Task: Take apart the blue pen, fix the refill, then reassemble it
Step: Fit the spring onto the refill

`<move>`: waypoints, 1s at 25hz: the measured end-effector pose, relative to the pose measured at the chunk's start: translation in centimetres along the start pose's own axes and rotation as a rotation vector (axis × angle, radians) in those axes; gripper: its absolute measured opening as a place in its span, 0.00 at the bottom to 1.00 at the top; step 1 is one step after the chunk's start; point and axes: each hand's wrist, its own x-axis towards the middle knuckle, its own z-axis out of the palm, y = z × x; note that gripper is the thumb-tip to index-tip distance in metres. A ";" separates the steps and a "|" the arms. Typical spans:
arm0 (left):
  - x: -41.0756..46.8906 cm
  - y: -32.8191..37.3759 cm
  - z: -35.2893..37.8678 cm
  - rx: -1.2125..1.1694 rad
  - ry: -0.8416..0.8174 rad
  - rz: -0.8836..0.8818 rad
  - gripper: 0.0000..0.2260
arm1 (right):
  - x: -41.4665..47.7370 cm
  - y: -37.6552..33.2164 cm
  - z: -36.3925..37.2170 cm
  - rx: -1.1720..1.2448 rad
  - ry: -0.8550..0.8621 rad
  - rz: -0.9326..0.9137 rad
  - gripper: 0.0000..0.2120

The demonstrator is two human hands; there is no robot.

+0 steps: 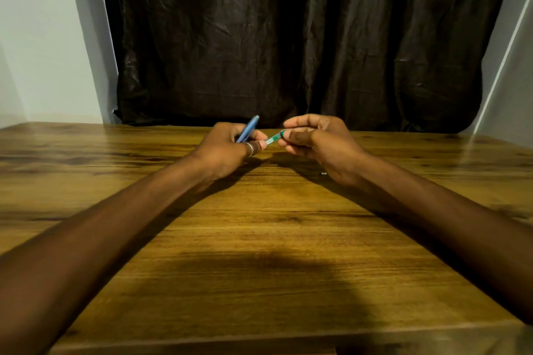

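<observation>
Both hands hover above the far middle of the wooden table. My left hand, with a ring on one finger, is closed around a blue pen part that sticks up and away from the fist. A short clear-green pen piece with a printed label spans the gap between the hands. My left fingertips pinch its near end. My right hand pinches its far end between thumb and fingers. The ends of the green piece are hidden by the fingers.
A tiny pale speck lies on the table under my right wrist. A dark crumpled curtain hangs behind the table's far edge, with pale walls on both sides. The table's near edge runs along the bottom of the view.
</observation>
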 end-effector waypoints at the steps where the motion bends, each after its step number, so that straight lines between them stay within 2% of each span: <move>1: 0.0 0.0 0.0 -0.003 -0.006 0.009 0.06 | 0.0 0.0 0.0 0.005 -0.006 0.001 0.08; 20: 0.2 -0.8 -0.3 0.184 -0.041 0.131 0.05 | -0.5 -0.2 0.0 -0.268 -0.054 -0.019 0.10; 22: 0.0 -0.8 -0.1 0.266 -0.019 0.170 0.05 | -0.4 -0.2 0.1 -0.275 -0.035 -0.009 0.10; 25: -0.4 -0.7 0.0 0.515 0.063 0.340 0.09 | -0.2 -0.5 -0.3 -0.249 0.018 0.016 0.10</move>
